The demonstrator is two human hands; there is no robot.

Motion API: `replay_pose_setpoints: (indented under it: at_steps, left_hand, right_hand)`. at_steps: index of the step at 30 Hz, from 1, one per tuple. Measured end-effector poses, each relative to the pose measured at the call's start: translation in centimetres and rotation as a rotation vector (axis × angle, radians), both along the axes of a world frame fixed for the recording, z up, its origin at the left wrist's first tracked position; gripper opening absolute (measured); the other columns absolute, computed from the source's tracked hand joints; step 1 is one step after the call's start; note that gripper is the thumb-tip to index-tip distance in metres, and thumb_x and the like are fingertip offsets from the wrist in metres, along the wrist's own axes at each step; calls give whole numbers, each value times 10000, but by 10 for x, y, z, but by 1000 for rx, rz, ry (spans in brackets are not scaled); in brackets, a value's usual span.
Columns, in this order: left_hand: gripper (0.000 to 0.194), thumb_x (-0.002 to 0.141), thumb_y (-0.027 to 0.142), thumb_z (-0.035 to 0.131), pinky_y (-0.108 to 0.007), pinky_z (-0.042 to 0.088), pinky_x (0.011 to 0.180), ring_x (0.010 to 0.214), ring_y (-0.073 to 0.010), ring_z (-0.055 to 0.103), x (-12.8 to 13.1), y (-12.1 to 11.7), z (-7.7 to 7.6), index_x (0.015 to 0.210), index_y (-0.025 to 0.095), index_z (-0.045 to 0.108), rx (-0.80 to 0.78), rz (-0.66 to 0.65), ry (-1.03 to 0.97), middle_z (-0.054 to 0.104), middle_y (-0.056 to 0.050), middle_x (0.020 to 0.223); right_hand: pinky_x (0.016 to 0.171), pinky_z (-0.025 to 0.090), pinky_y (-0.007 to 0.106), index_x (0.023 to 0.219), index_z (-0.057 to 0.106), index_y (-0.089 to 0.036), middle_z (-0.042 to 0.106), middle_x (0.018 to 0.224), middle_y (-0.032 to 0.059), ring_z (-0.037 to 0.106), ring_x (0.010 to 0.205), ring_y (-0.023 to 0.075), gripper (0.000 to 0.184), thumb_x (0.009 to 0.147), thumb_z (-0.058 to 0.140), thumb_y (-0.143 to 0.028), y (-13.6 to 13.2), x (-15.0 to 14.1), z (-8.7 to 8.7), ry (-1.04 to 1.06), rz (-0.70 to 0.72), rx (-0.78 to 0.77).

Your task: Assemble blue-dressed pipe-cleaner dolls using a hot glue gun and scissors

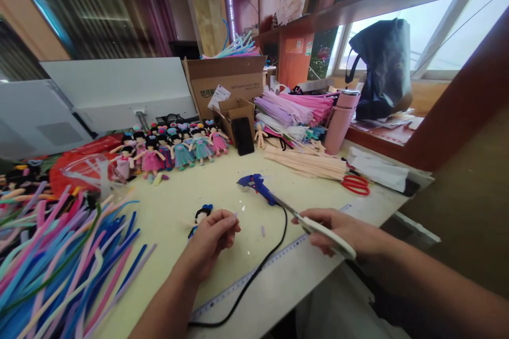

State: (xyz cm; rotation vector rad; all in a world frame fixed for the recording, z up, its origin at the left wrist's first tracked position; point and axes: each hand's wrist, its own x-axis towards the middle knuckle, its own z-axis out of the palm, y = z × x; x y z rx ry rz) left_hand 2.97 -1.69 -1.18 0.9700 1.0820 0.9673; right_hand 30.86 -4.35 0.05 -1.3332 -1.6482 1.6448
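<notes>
Holding scissors [324, 229] in right hand [347, 226], lilac scrap [235, 215] in left hand [212, 235]

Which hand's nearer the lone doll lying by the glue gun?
Left. The left hand is just beside the doll, partly covering it in view. The right hand is farther off, across the black cord, holding white-handled scissors.
</notes>
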Motion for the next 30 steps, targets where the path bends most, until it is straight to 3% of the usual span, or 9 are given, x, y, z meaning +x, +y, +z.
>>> replay_pose_setpoints:
  at_steps: [5, 8, 12, 30]
  left_hand:
    - [205, 633, 311, 695, -210, 262, 456, 451, -65, 417, -1, 0, 1, 597, 163, 558, 2, -10, 0, 594, 15, 574]
    - [193, 630, 294, 693, -209, 271, 458, 447, -61, 415, -1, 0, 0, 590, 160, 561, 2, -33, -27, 594, 17, 563]
    - [189, 627, 292, 694, -211, 268, 456, 430, -59, 422, -1, 1, -1, 581, 159, 569, -10, -69, -45, 599, 12, 549]
    - [127, 560, 246, 667, -218, 251, 434, 398, -65, 413, -2, -1, 3, 508, 157, 593, -36, -82, -20, 611, -6, 500]
  right_hand:
    - [430, 389, 181, 1176, 495, -173, 562, 712, -20, 514, 467, 63, 465, 759, 610, -343, -3, -45, 8, 102, 174, -125]
    - [496, 425, 183, 1140, 492, -181, 526, 720, -40, 513, 522, 56, 386, 771, 588, -248, 0, -59, 16, 37, 232, -103]
    - [571, 446, 205, 1137, 467, -186, 493, 748, -38, 526, 599, 70, 342, 811, 557, -241, 2, -68, 18, -27, 325, -30]
    - [542, 306, 196, 1033, 554, -165, 418, 710, -42, 360, 631, 84, 342, 745, 651, -323, 6, -74, 11, -83, 320, 143]
